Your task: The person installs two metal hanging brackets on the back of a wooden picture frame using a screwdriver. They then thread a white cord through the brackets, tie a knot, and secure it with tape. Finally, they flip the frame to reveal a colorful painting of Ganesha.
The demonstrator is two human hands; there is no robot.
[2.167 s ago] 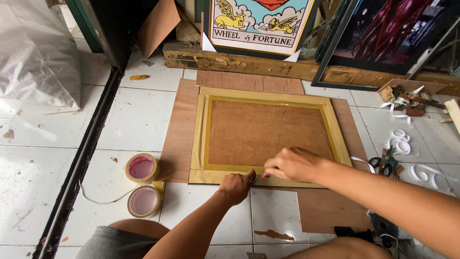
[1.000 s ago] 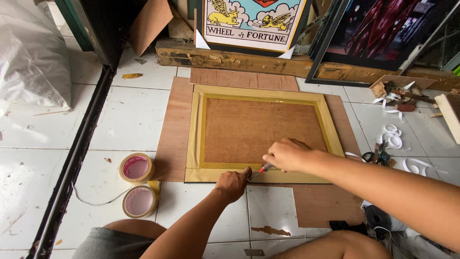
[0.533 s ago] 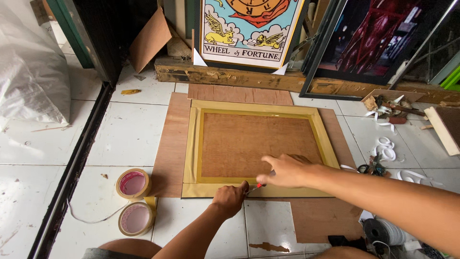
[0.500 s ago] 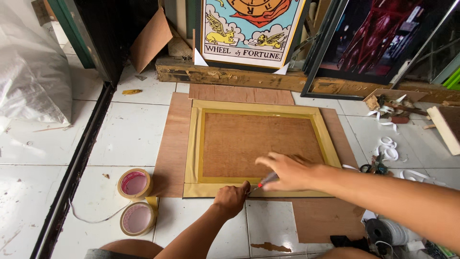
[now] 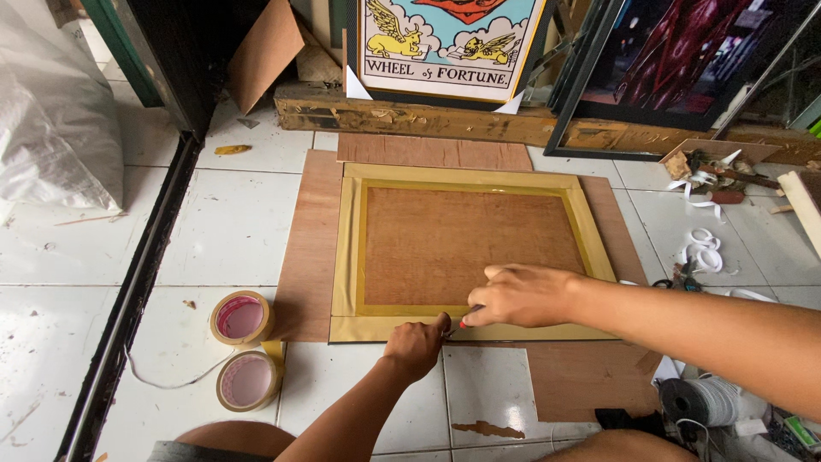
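**Two hands at the near edge of a taped frame**

Nearest the camera, the left hand is curled into a loose fist, fingers together, pressing on the near strip of tan tape along the bottom edge of the frame. Just beside it, the right hand has its fingers pinched shut on a small red-tipped tool, whose tip meets the same edge; what kind of tool it is cannot be told. The two hands are almost touching.

The frame lies flat on the tiled floor, face down, its brown backing board ringed by tape on all four sides. It rests on thin brown sheets that stick out to the left, beyond the far edge and at the near right.

To the left of the hands, two tape rolls sit one before the other on the tiles, near the frame's corner, with bare tiles beyond them up to a dark door track. To the right, clutter crowds the frame: a spool, white tape scraps and small tools.

Farther off, a white sack lies at far left. A wooden ledge runs just past the frame's far edge, with a printed picture and a dark framed picture leaning upright on it.
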